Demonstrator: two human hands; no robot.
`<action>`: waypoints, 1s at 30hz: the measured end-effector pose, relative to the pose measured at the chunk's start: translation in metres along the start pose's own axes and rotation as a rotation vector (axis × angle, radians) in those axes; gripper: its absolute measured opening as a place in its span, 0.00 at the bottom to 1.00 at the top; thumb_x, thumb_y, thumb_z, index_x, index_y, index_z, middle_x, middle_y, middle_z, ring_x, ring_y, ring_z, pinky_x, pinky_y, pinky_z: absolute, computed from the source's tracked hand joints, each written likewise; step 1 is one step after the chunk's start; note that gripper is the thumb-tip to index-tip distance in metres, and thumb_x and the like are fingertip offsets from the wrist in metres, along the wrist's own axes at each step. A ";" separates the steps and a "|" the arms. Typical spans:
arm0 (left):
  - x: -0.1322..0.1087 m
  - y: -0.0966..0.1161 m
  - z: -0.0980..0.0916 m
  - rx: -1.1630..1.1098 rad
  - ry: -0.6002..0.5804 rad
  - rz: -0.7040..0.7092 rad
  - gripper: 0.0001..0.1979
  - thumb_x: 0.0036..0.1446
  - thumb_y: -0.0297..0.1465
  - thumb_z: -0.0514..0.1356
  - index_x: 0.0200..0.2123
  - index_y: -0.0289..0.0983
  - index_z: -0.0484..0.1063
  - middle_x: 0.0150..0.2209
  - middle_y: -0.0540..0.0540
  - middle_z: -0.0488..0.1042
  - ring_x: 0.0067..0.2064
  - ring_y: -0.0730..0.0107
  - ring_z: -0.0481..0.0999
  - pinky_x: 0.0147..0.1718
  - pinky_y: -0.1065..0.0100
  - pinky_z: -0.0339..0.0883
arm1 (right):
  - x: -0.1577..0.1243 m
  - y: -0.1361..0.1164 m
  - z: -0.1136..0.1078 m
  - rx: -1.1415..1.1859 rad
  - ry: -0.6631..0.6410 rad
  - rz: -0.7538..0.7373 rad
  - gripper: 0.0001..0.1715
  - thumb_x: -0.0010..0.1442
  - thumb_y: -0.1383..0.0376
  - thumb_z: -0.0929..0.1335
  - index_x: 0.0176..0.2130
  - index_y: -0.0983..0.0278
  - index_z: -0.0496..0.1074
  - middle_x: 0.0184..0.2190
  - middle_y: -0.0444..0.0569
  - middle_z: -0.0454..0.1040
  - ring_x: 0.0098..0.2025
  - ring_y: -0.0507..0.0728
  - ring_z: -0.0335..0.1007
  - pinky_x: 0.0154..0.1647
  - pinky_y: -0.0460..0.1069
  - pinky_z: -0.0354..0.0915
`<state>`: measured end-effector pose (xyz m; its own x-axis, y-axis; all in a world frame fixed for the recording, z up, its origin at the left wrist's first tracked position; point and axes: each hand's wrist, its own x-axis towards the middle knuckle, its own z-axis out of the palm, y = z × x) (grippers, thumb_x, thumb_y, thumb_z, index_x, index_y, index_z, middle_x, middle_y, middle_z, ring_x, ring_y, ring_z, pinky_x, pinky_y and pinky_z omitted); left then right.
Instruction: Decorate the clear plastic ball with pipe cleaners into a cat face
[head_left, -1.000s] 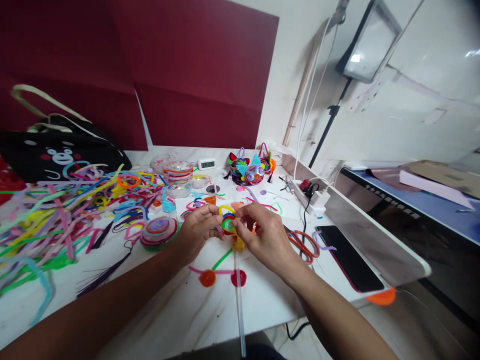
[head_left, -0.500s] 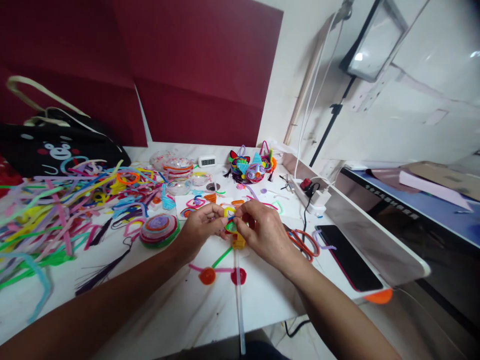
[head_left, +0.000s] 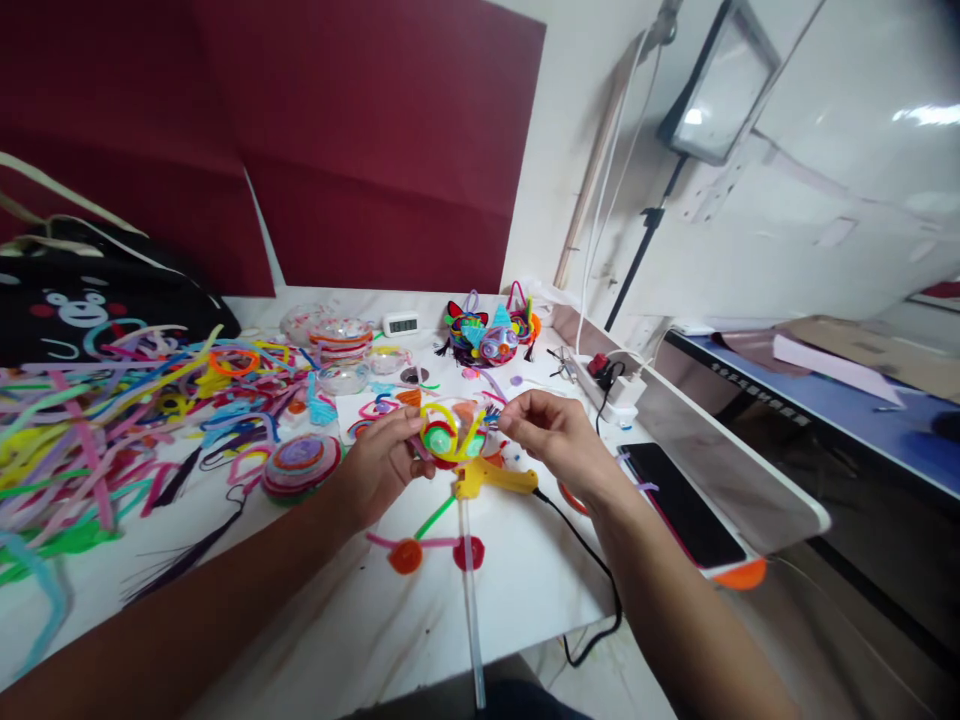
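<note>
My left hand [head_left: 384, 458] grips the left edge of a clear plastic bowl [head_left: 457, 420] decorated with yellow, red and green pipe cleaners. My right hand [head_left: 553, 432] is closed in a pinch at the bowl's right side, by some small dark bluish strands; what lies between its fingertips is too small to make out. Just below the bowl lies a yellow glue gun [head_left: 504, 480] with a long clear glue stick [head_left: 471, 590] pointing toward me. Orange [head_left: 406, 556] and red pipe-cleaner coils [head_left: 469, 553] with pink and green stems lie in front.
Loose pipe cleaners [head_left: 105, 420] cover the table's left side, beside a coil-covered dome [head_left: 301, 465]. Clear bowls [head_left: 341, 345], a small digital clock [head_left: 401, 324] and finished colourful crafts [head_left: 491, 335] stand behind. A phone [head_left: 682, 505], power strip [head_left: 619, 395] and glue-gun cord [head_left: 592, 550] are at right.
My hands have moved apart, the right one going rightward. More of the decorated bowl and the glue gun now shows. The view has shifted slightly to the right.
</note>
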<state>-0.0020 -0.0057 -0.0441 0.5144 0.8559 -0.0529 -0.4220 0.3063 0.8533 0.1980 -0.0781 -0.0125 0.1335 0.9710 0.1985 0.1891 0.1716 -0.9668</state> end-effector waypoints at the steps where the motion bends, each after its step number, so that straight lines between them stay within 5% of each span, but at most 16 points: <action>1: 0.000 0.000 0.000 -0.023 0.009 -0.014 0.02 0.50 0.27 0.63 0.29 0.34 0.73 0.25 0.48 0.75 0.25 0.71 0.74 0.17 0.74 0.67 | 0.000 0.001 0.000 0.004 -0.011 0.007 0.09 0.52 0.62 0.71 0.28 0.65 0.70 0.23 0.41 0.68 0.23 0.48 0.58 0.24 0.44 0.55; 8: 0.000 0.002 0.002 -0.105 0.061 -0.109 0.09 0.55 0.26 0.58 0.40 0.35 0.74 0.37 0.43 0.80 0.34 0.64 0.80 0.29 0.68 0.75 | 0.003 0.002 0.007 0.006 -0.073 -0.016 0.07 0.51 0.64 0.71 0.29 0.65 0.71 0.22 0.41 0.69 0.24 0.49 0.61 0.26 0.45 0.58; 13: 0.000 0.007 0.007 -0.178 0.094 -0.151 0.07 0.56 0.25 0.56 0.32 0.34 0.74 0.30 0.44 0.80 0.27 0.70 0.78 0.21 0.73 0.71 | 0.004 0.000 0.012 0.088 -0.055 0.030 0.08 0.48 0.64 0.72 0.29 0.65 0.71 0.22 0.40 0.68 0.22 0.47 0.58 0.24 0.44 0.55; 19: -0.002 0.010 0.013 -0.160 0.126 -0.170 0.10 0.56 0.25 0.54 0.35 0.33 0.75 0.27 0.45 0.78 0.22 0.72 0.74 0.14 0.75 0.63 | 0.004 -0.005 0.019 0.152 -0.009 0.112 0.06 0.47 0.66 0.71 0.27 0.65 0.71 0.20 0.40 0.69 0.21 0.47 0.59 0.22 0.43 0.58; 30: -0.001 0.005 0.006 -0.121 0.144 -0.167 0.10 0.56 0.27 0.54 0.38 0.33 0.74 0.31 0.44 0.79 0.26 0.69 0.77 0.20 0.72 0.69 | 0.005 -0.008 0.021 0.219 -0.020 0.148 0.04 0.48 0.72 0.69 0.26 0.65 0.70 0.16 0.38 0.68 0.16 0.45 0.59 0.17 0.41 0.53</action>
<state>-0.0002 -0.0072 -0.0363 0.4766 0.8372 -0.2683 -0.4311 0.4885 0.7587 0.1765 -0.0713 -0.0075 0.1248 0.9909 0.0510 -0.0468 0.0572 -0.9973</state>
